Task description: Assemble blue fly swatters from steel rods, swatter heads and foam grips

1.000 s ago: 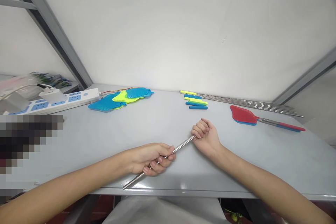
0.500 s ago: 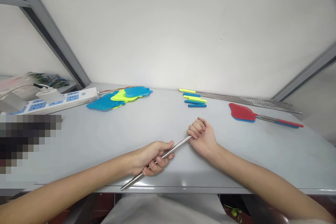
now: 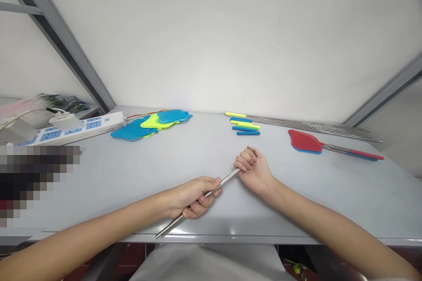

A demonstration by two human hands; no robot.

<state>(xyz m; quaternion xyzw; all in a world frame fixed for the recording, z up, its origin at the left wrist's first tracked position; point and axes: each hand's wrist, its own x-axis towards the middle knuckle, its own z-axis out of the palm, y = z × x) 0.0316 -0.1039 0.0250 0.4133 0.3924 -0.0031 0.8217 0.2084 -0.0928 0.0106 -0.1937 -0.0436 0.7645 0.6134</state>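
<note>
A slim silver metal tube (image 3: pixel 230 177) slants across the front of the table, its lower left end near the front edge. My left hand (image 3: pixel 198 197) is closed around its middle, thumb along the top. My right hand (image 3: pixel 253 167) is wrapped in a fist around its upper right end, which the fingers hide. Behind my right hand lie several short blue and yellow sleeves (image 3: pixel 248 133). Two fly swatters, a red one (image 3: pixel 305 139) over a blue one, rest to the right.
Blue and yellow swatter heads (image 3: pixel 132 131) overlap at the back left. Beside them is a white power strip (image 3: pixel 107 119) with plugs and cables. Several long thin metal rods (image 3: pixel 308 125) lie along the wall at the back right. Part of the left side is pixelated.
My left hand and the tube's lower end have shifted slightly right, toward my right hand. Both hands keep their hold, and the right hand has barely moved.
</note>
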